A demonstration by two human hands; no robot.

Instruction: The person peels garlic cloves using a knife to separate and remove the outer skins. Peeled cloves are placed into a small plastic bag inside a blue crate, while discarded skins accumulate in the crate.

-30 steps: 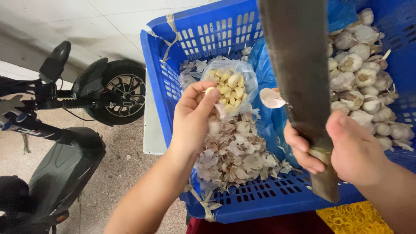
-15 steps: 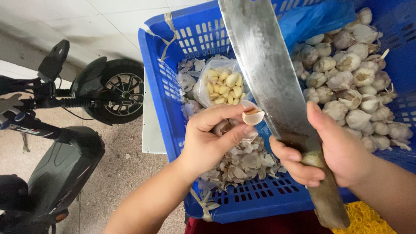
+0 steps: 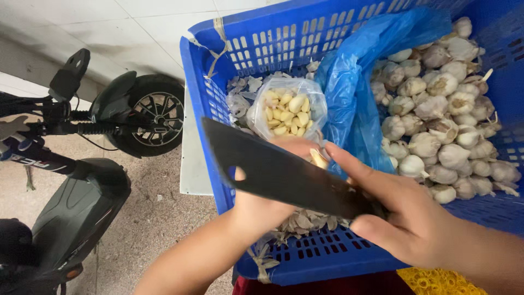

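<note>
Garlic clove (image 3: 318,158) sits pinched in the left hand (image 3: 267,202), above the blue crate (image 3: 207,104). Right hand (image 3: 415,218) is clamped on a dark cleaver (image 3: 278,172), blade lying across the left hand. Peeled cloves fill a clear bag (image 3: 286,109); whole bulbs (image 3: 442,131) lie right.

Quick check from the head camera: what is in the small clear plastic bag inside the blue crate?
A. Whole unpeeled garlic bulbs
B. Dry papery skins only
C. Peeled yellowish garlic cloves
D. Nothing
C: the small clear bag in the blue crate holds pale yellow peeled cloves, while the whole bulbs lie loose on the blue plastic sheet to its right.
</note>
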